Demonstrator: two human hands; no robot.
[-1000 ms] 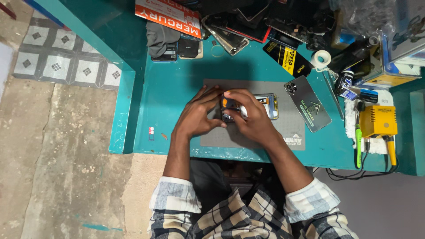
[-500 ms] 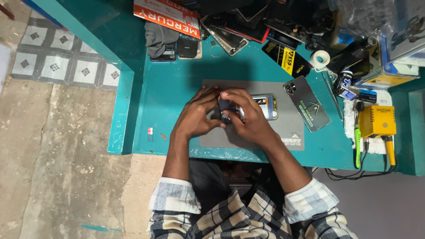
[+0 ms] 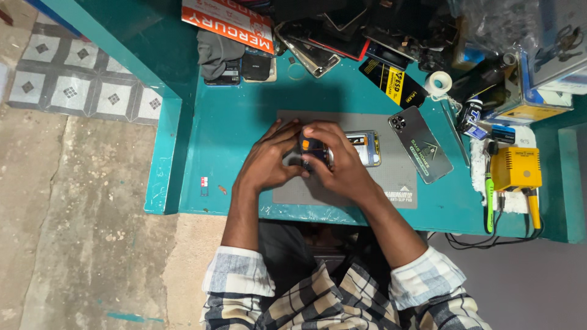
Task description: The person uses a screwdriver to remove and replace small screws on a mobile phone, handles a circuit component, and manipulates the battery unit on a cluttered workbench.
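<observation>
I'm looking straight down at the teal table (image 3: 244, 128), and both hands are together over the grey work mat (image 3: 391, 183), which lies against the table's near edge. My left hand (image 3: 269, 162) comes in from the left, fingers (image 3: 282, 131) stretched forward and curled onto the near end of an opened phone (image 3: 361, 148) that lies flat on the mat. My right hand (image 3: 342, 162) covers that same end from the other side, its fingers bent down and pressed close together around the phone's left end. Between the two hands I can see a small dark part with an orange spot; whether it is pinched or only touched I cannot tell, the knuckles hide it. The phone's far end sticks out to the right of my right hand, its insides showing inside a pale frame.

Just beside it on the mat's right edge, a dark phone back cover (image 3: 420, 144) lies at a slant, camera cut-outs toward the far edge. Toward the table's right edge sits a yellow box-shaped unit (image 3: 515, 168) with a green-handled tool (image 3: 488, 201) beside it, cables trailing off the near edge. A roll of white tape (image 3: 438, 82) stands near the far edge, among a clutter of phone parts. At the far left a red-and-white printed box (image 3: 229, 23) rests above a grey cloth (image 3: 215, 50).
</observation>
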